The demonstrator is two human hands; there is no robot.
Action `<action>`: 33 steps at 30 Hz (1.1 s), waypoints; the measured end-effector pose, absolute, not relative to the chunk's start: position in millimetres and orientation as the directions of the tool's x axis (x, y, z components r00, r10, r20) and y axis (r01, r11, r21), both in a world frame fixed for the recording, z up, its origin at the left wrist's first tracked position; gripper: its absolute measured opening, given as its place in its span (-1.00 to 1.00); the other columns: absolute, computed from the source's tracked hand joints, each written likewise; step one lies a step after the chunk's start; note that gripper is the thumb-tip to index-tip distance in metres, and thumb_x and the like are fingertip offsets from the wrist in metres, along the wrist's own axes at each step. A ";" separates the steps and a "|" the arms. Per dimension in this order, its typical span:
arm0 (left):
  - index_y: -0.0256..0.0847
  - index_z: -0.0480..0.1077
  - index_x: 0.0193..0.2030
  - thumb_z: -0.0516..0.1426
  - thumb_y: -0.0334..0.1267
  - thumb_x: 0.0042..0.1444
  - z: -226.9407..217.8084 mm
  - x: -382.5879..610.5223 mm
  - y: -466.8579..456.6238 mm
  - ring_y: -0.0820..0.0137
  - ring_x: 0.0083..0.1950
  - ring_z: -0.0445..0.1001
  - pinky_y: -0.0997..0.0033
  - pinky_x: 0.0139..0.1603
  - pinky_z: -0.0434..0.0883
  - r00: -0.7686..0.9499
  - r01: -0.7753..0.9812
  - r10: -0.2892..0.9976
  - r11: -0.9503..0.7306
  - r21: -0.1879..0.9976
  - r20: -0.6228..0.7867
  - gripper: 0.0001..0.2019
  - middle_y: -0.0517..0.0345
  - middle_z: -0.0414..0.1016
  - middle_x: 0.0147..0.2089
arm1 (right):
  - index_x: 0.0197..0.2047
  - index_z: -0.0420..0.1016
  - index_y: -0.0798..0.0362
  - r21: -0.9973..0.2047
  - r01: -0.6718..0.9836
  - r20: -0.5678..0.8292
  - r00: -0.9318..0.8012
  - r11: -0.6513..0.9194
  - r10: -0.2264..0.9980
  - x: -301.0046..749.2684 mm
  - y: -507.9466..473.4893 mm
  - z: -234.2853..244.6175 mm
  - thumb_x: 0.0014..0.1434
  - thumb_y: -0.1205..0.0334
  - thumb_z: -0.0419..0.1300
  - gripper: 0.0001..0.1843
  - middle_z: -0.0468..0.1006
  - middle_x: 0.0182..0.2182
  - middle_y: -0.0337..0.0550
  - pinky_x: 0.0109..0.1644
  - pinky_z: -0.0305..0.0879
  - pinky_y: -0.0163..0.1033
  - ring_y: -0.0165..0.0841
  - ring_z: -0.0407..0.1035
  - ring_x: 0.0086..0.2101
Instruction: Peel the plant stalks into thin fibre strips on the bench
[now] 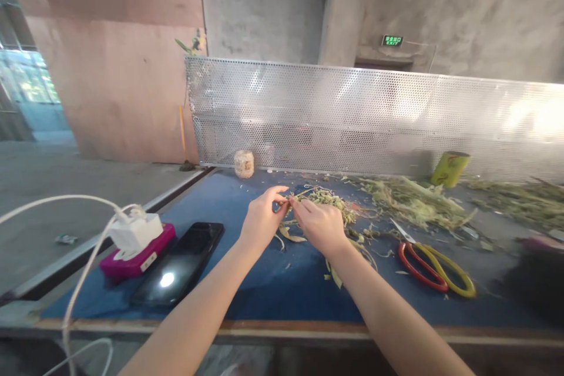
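Observation:
My left hand [264, 214] and my right hand [321, 226] meet over the middle of the table, with fingertips almost touching. Thumb and forefinger of the left are pinched on something too small to make out. The fingers of the right are closed at a bunch of dried plants [337, 202], whose pale green heads show behind and beside that hand. Its stems are largely hidden under the hand. A few dry leaves [293, 236] lie beneath the fingers. Behind the bunch, a thin pale string [315, 187] curls on the blue surface.
Scissors [434, 267] with red and yellow handles lie at right, near heaped dried plants [409, 200] and a tilted green cylinder [450, 168]. A twine spool [244, 164] stands by the perforated metal panel [308, 114]. A black phone [180, 261] and magenta power strip [138, 255] lie left.

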State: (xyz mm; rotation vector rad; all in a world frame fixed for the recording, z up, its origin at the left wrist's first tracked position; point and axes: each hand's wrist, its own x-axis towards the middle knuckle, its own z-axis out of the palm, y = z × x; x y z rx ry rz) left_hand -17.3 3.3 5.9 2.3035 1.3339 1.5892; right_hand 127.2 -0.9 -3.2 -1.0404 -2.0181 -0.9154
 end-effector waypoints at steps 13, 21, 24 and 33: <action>-0.23 0.30 -0.12 0.11 -0.43 -0.05 4.1 -15.8 5.6 0.40 -0.35 0.49 0.40 -0.34 0.42 0.111 0.594 0.724 -0.598 0.539 0.681 -0.70 0.14 0.54 -0.34 | -0.50 0.42 0.09 0.469 0.795 0.731 -0.594 0.385 0.336 123.3 -4.8 4.4 0.19 0.44 -0.13 -0.63 0.38 -0.66 -0.20 -0.57 -0.11 -0.30 -0.51 0.23 -0.63; -0.18 0.30 -0.10 0.09 -0.39 -0.01 2.7 -16.4 7.5 0.42 -0.34 0.50 0.43 -0.34 0.43 0.130 0.577 0.677 -0.646 0.500 0.724 -0.72 0.18 0.54 -0.33 | -0.32 0.40 0.05 0.027 0.872 0.821 -0.298 0.488 0.487 127.8 1.3 -2.6 0.21 0.19 -0.06 -0.75 0.51 -0.44 -0.19 -0.57 -0.07 -0.36 -0.47 0.32 -0.57; -0.18 0.30 -0.10 0.09 -0.39 0.00 3.5 -16.7 7.0 0.44 -0.36 0.50 0.44 -0.34 0.43 0.128 0.578 0.659 -0.657 0.484 0.741 -0.72 0.17 0.54 -0.33 | -0.30 0.38 0.04 -0.186 0.803 0.776 -0.234 0.566 0.586 127.0 1.9 -2.0 0.18 0.21 -0.03 -0.81 0.50 -0.39 -0.19 -0.52 0.02 -0.40 -0.45 0.34 -0.49; -0.18 0.29 -0.08 0.09 -0.41 0.00 4.4 -16.6 6.1 0.47 -0.41 0.48 0.46 -0.35 0.42 0.138 0.580 0.631 -0.677 0.454 0.764 -0.70 0.18 0.53 -0.34 | -0.40 0.39 0.10 -0.772 0.381 0.531 -0.055 0.509 0.845 127.1 11.9 1.2 0.04 0.15 0.05 -0.80 0.33 -0.59 -0.26 -0.52 0.07 -0.38 -0.48 0.16 -0.58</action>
